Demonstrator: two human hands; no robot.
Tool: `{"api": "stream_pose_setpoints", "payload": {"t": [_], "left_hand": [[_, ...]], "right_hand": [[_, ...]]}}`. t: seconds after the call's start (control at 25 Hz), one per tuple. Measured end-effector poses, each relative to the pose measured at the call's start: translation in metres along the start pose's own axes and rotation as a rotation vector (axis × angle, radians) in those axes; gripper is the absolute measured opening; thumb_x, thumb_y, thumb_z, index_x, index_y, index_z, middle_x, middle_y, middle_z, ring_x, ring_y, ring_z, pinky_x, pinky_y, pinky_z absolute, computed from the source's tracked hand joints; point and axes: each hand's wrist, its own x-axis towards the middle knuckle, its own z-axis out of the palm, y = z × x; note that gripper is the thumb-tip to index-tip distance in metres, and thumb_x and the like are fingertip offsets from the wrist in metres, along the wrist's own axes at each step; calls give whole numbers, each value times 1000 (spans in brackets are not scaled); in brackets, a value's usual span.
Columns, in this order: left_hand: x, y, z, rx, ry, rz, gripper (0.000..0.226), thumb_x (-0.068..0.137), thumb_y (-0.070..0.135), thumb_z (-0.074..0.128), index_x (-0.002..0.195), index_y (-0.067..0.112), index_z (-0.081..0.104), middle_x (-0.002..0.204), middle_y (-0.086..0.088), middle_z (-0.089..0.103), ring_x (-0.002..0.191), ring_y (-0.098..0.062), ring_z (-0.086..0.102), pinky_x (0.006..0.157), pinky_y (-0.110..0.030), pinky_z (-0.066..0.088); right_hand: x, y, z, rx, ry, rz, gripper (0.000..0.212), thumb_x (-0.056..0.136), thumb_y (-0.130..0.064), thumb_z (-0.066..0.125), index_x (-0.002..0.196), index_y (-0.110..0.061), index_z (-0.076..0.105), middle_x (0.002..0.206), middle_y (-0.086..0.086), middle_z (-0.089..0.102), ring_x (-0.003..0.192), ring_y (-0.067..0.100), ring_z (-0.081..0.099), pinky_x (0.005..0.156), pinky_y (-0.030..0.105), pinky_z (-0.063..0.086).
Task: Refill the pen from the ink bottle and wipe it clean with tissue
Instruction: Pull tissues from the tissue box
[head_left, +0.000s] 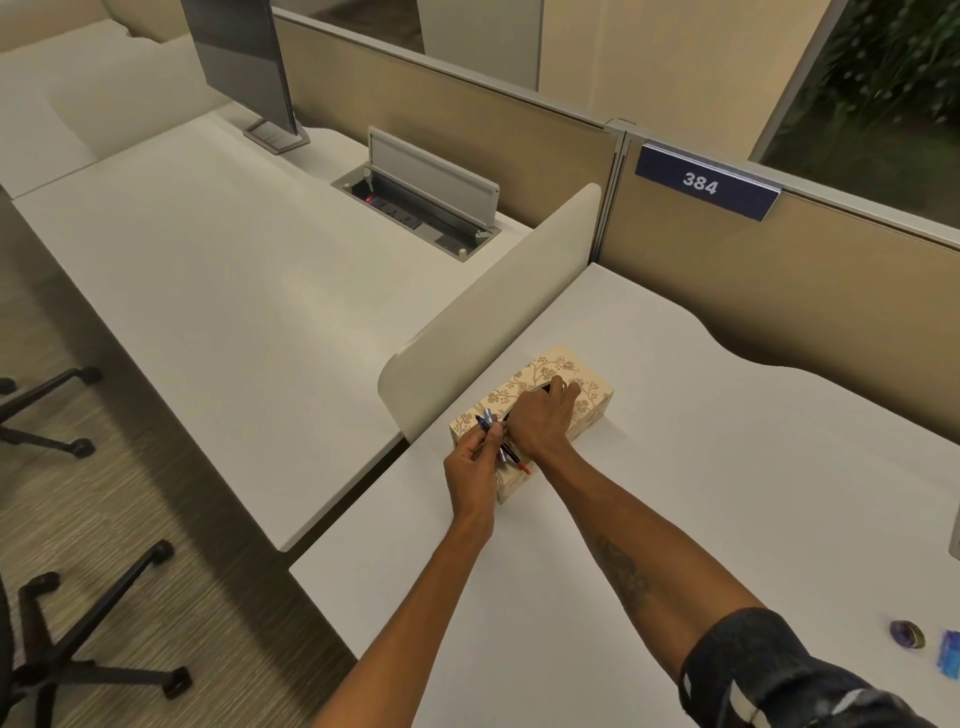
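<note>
A beige tissue box (582, 387) with a floral print lies on the white desk (727, 467) beside a low divider. My left hand (475, 462) pinches a dark blue pen (488, 422) over the box's near end; a red-tipped part (521, 464) sticks out below the fingers. My right hand (540, 415) rests on top of the box with its fingers reaching into the dark slot. No tissue is visible in the fingers. At the desk's right edge lie a small purple cap (908, 634) and a blue object (951, 660), partly cut off.
A rounded white divider (493, 306) separates this desk from the neighbouring desk (208, 270), which carries a monitor (244, 62) and an open cable box (415, 208). Tan partition walls run behind. Office chair bases (78, 623) stand on the carpet at left.
</note>
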Motion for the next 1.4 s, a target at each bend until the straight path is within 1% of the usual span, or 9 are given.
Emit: {"api": "stream_pose_setpoints", "payload": {"t": [0.24,0.4,0.48,0.64,0.72,0.88,1.04,1.16,1.4], "left_hand": [[0,0,-1,11,-19,8,34,90,31,68,121,18,71,111,2,75,101,-17,72,81,-31,61],[0,-2,-2,21,-23,9,35,89,33,69,121,19,71,111,1,74,101,-18,72,83,-34,61],[1,-2,-2,13,-14,9,35,89,33,69,121,18,71,111,2,74,100,-18,72,80,-33,62],[1,-2,-2,20,-16,24,34,90,31,68,121,17,71,108,2,75,98,-16,72,73,-24,60],[1,-2,-2,25,-24,20,33,90,31,68,121,18,71,109,3,74,99,-16,72,76,-26,61],[1,0,-2,17,-26,15,32,91,31,68,120,19,71,109,3,75,102,-17,71,85,-34,61],[2,-2,-3,43,-36,30,33,91,32,67,121,18,71,111,1,74,103,-18,70,86,-34,60],[1,-1,-1,49,-28,23,33,91,31,67,121,19,71,112,2,74,104,-19,70,86,-33,61],[3,-2,-3,46,-37,19,34,90,31,67,121,18,71,113,0,73,106,-20,69,88,-37,60]], "right_hand": [[-1,-1,-1,127,75,71,8,86,-18,58,84,-23,63,95,0,70,118,26,47,106,46,26],[-2,1,-6,69,42,45,4,86,-21,59,86,-24,62,95,0,71,124,27,40,105,47,26],[-3,6,-6,33,57,9,9,88,-21,55,87,-23,64,95,0,72,127,29,36,103,49,26],[-6,11,-4,-20,49,-38,18,90,-27,50,76,-23,60,92,0,72,126,30,34,102,49,25],[-4,10,-5,-65,-4,-49,20,89,-34,51,80,-23,66,95,-2,71,126,30,32,104,49,22],[-1,5,-6,-92,-94,-68,23,89,-41,49,78,-23,58,101,-3,68,127,30,30,107,49,20],[-2,8,-1,-31,-107,-42,34,90,-47,47,90,-22,70,104,-1,69,132,28,27,108,50,17],[-1,6,2,-11,-104,-36,35,90,-48,48,94,-22,71,106,0,68,131,29,29,108,49,17],[1,6,0,-22,-130,-49,30,91,-46,47,84,-23,66,105,0,68,128,29,32,107,48,19]]}}
